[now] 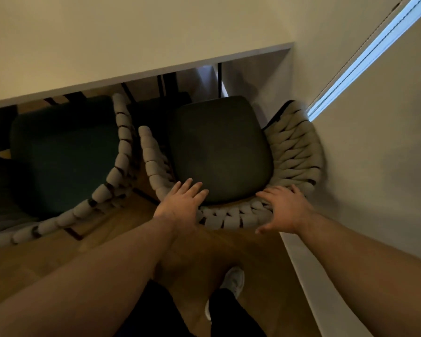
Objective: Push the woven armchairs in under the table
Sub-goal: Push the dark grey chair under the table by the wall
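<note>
1. Your two bare arms reach out from the bottom, and below them you can see dark trousers and a pale shoe (233, 282) on the wooden floor (46, 261).
2. Your left hand (180, 205) lies flat on the back rim of the right chair (294, 152). Its fingers (195, 188) are spread wide and their tips reach over the edge of the dark cushion (219, 152).
3. Your right hand (283, 206) rests on the same rim, further right. Its fingers are spread wide too, not curled around anything.
4. That chair has thick pale woven rope around it. It stands close to the wall (379, 166), with only its front edge near the edge of the white bench (131, 35).
5. Another woven chair, the left chair (58, 154), stands just beside it. Its front is under the edge of the bench.
6. You can see a thin strip of blue light (372, 52) up on the right.
</note>
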{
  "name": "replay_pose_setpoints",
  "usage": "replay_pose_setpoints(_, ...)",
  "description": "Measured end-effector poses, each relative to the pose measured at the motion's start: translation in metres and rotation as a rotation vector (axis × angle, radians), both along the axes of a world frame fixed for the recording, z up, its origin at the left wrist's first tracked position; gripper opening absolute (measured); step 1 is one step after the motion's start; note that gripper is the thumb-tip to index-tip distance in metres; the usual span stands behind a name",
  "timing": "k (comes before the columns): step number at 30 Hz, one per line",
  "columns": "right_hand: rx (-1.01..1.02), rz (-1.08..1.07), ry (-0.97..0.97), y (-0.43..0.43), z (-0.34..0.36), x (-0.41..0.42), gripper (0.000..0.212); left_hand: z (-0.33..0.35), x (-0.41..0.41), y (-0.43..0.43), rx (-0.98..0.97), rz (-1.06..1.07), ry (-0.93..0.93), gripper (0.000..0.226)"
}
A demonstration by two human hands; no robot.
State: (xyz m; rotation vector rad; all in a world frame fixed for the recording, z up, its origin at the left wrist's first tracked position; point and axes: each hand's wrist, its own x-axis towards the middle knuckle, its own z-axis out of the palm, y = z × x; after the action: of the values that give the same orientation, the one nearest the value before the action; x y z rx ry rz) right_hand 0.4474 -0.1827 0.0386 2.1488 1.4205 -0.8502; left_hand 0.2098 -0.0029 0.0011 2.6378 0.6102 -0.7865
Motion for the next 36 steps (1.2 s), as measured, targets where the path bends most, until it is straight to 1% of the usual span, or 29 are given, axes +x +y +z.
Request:
replay_pose_setpoints(4, -0.073, 0.087, 0.023, -0.001, -0.017, 0.027, 0.124, -0.013, 0.029, -0.014, -0.034, -0.030, 0.055, 0.101)
replay_pose_setpoints(7, -0.155, 0.154, 0.038, 0.002, -0.029, 0.036, 0.116, -0.025, 0.042, -0.025, -0.090, -0.067, 0.148, 0.102)
replay_pose_setpoints(9, -0.193, 0.176, 0.047, -0.002, -0.039, 0.039, 0.102, -0.033, 0.046, -0.036, -0.102, -0.073, 0.172, 0.090)
replay_pose_setpoints(12, -0.146, 0.214, 0.052, -0.008, -0.061, 0.049, 0.062, -0.038, 0.049, -0.046, -0.065, -0.080, 0.172, 0.060)
replay_pose_setpoints(13, -0.113, 0.233, 0.050, -0.011, -0.066, 0.051, 0.052, -0.035, 0.049, -0.047, -0.049, -0.092, 0.171, 0.051)
replay_pose_setpoints(15, -0.063, 0.289, 0.049, -0.016, -0.074, 0.055, 0.044, -0.032, 0.050, -0.046, -0.027, -0.127, 0.195, 0.038)
replay_pose_setpoints(17, -0.016, 0.323, 0.033, -0.020, -0.077, 0.053, 0.042, -0.026, 0.051, -0.044, -0.014, -0.151, 0.219, 0.032)
replay_pose_setpoints(20, 0.039, 0.349, -0.009, -0.019, -0.076, 0.051, 0.040, -0.020, 0.053, -0.038, 0.011, -0.160, 0.218, 0.029)
replay_pose_setpoints(25, 0.083, 0.328, -0.012, -0.013, -0.069, 0.056, 0.034, -0.012, 0.060, -0.031, 0.056, -0.138, 0.223, 0.029)
replay_pose_setpoints(27, 0.096, 0.315, -0.004, -0.012, -0.067, 0.060, 0.035, -0.011, 0.063, -0.032, 0.054, -0.128, 0.238, 0.031)
replay_pose_setpoints(29, 0.097, 0.312, 0.008, -0.009, -0.064, 0.061, 0.036, -0.009, 0.063, -0.029, 0.059, -0.114, 0.221, 0.030)
replay_pose_setpoints(33, 0.107, 0.332, 0.004, -0.003, -0.060, 0.056, 0.030, -0.008, 0.055, -0.026, 0.086, -0.083, 0.171, 0.029)
replay_pose_setpoints(36, 0.033, 0.344, 0.034, 0.000, -0.065, 0.051, 0.037, -0.014, 0.047, -0.030, 0.069, -0.063, 0.199, 0.027)
